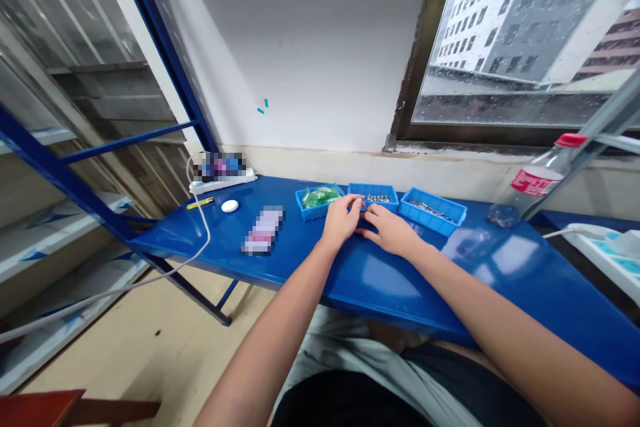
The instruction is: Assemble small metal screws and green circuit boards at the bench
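My left hand (pixel 343 219) and my right hand (pixel 389 230) meet over the blue table, just in front of the middle blue bin (pixel 393 204). Fingers on both are bent and drawn together, tips almost touching. Whatever lies between them is too small and hidden to make out. Small shiny metal parts (pixel 379 199) lie in the middle bin. To its left, a blue bin (pixel 314 213) contains a green plastic bag (pixel 321 196). The right blue bin (pixel 434 219) contains longer thin metal pieces (pixel 425 208).
A blurred-out flat item (pixel 264 231), a white round object (pixel 230 206) and a yellow tool (pixel 200 203) lie on the blue table (pixel 300 257) at left. A power strip (pixel 225 182) with its cable stands behind. At right are a red-capped bottle (pixel 535 180) and another power strip (pixel 605 257).
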A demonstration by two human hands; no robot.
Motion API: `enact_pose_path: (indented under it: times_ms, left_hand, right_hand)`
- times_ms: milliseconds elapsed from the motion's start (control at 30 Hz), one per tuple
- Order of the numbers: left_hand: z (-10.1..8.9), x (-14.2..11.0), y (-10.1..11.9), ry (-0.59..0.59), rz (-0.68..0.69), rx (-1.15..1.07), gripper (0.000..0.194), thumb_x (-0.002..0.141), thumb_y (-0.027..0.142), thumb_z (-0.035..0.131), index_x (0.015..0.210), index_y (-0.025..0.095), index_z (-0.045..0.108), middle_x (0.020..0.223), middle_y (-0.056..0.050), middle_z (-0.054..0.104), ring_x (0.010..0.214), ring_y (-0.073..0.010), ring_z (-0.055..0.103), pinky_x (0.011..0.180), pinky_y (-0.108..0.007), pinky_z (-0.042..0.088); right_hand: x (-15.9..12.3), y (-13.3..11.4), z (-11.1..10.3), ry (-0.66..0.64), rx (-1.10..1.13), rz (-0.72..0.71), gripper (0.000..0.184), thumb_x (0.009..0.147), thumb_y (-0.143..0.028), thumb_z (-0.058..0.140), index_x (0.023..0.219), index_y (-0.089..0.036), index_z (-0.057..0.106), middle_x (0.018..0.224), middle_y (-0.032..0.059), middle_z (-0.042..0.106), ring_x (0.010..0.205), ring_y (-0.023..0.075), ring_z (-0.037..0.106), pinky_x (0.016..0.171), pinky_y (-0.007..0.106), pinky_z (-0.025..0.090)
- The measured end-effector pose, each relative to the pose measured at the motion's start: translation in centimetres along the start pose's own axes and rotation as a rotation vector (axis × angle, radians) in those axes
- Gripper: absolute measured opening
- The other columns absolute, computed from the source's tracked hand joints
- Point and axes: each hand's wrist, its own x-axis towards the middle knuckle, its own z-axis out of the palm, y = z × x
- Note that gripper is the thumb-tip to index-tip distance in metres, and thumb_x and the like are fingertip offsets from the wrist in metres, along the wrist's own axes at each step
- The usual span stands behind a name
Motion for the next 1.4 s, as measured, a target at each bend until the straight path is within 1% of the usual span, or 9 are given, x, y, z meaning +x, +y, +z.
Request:
enact_pose_path:
  times_ms: [133,267,433,633,767,900,1000,1167,1400]
  left_hand:
    - [0.1,0.0,0.0,-0.011,-0.009,0.010,0.027,0.101,0.027,0.052,0.113,0.018,0.075,0.110,-0.007,0.079,0.104,-0.0212,0.074,0.098,-0.033,0.056]
    - [0.2,0.0,0.1,-0.016,-0.015,0.020,0.026,0.101,0.028,0.053,0.109,0.018,0.075,0.106,-0.007,0.080,0.101,-0.0209,0.074,0.096,-0.033,0.056]
    - [0.3,-0.1,0.2,-0.020,-0.009,0.042,0.025,0.101,0.029,0.053,0.108,0.019,0.075,0.106,-0.006,0.080,0.102,-0.0211,0.074,0.097,-0.033,0.055]
    - [0.3,-0.1,0.4,-0.022,-0.004,0.060,0.026,0.101,0.028,0.052,0.107,0.019,0.075,0.105,-0.007,0.080,0.101,-0.0217,0.074,0.095,-0.033,0.055]
    - [0.3,-0.1,0.4,-0.027,-0.011,0.057,0.026,0.101,0.029,0.053,0.107,0.019,0.075,0.105,-0.006,0.080,0.101,-0.0216,0.074,0.094,-0.032,0.055]
    - [0.3,-0.1,0.5,-0.042,-0.009,0.052,0.025,0.100,0.029,0.053,0.106,0.019,0.075,0.103,-0.006,0.080,0.099,-0.0211,0.074,0.094,-0.031,0.055]
    - [0.3,-0.1,0.4,-0.044,0.005,0.057,0.026,0.101,0.030,0.052,0.105,0.019,0.076,0.103,-0.006,0.080,0.098,-0.0209,0.074,0.094,-0.031,0.055]
    - [0.2,0.0,0.2,-0.025,0.036,0.087,0.026,0.101,0.029,0.052,0.105,0.020,0.076,0.111,-0.006,0.079,0.104,-0.0218,0.072,0.099,-0.033,0.054]
    - [0.5,-0.1,0.1,-0.082,-0.034,0.020,0.026,0.095,0.022,0.060,0.116,0.021,0.074,0.114,-0.007,0.079,0.101,-0.0208,0.075,0.092,-0.032,0.059]
  right_hand:
    - [0.3,0.7,-0.1,-0.019,0.004,0.026,0.022,0.103,-0.033,0.056,0.114,-0.020,0.070,0.112,0.0115,0.064,0.108,0.0259,0.064,0.099,0.041,0.054]
    - [0.3,0.8,-0.5,-0.035,0.033,0.009,0.022,0.103,-0.025,0.051,0.110,-0.020,0.072,0.108,0.0108,0.066,0.104,0.0245,0.065,0.096,0.039,0.054]
    - [-0.7,-0.3,-1.3,-0.059,-0.025,0.002,0.021,0.101,-0.022,0.053,0.106,-0.020,0.073,0.104,0.0124,0.071,0.102,0.0280,0.064,0.096,0.043,0.052]
    - [-1.5,-1.1,-1.8,-0.114,-0.045,0.001,0.028,0.094,-0.007,0.051,0.104,-0.021,0.073,0.102,0.0104,0.075,0.099,0.0275,0.064,0.090,0.039,0.051]
    - [-1.3,-0.9,-1.5,-0.092,-0.069,0.028,0.028,0.094,-0.007,0.051,0.106,-0.021,0.072,0.100,0.0111,0.074,0.096,0.0273,0.064,0.086,0.038,0.051]
    - [-1.1,-0.9,-1.2,-0.073,-0.070,0.039,0.029,0.095,-0.008,0.049,0.111,-0.020,0.069,0.099,0.0107,0.073,0.096,0.0270,0.064,0.089,0.038,0.050]
    - [-0.7,-0.8,-1.1,0.003,-0.047,0.042,0.035,0.094,-0.008,0.048,0.122,-0.019,0.067,0.107,0.0111,0.073,0.099,0.0278,0.064,0.092,0.040,0.051]
    - [0.1,-0.6,-1.5,0.243,0.127,0.099,0.040,0.092,-0.008,0.048,0.126,-0.020,0.065,0.115,0.0104,0.073,0.107,0.0272,0.066,0.100,0.042,0.052]
    - [0.2,-0.8,-2.0,0.412,0.495,0.320,0.031,0.089,-0.019,0.061,0.120,-0.021,0.067,0.104,0.0081,0.076,0.089,0.0230,0.072,0.089,0.041,0.060]
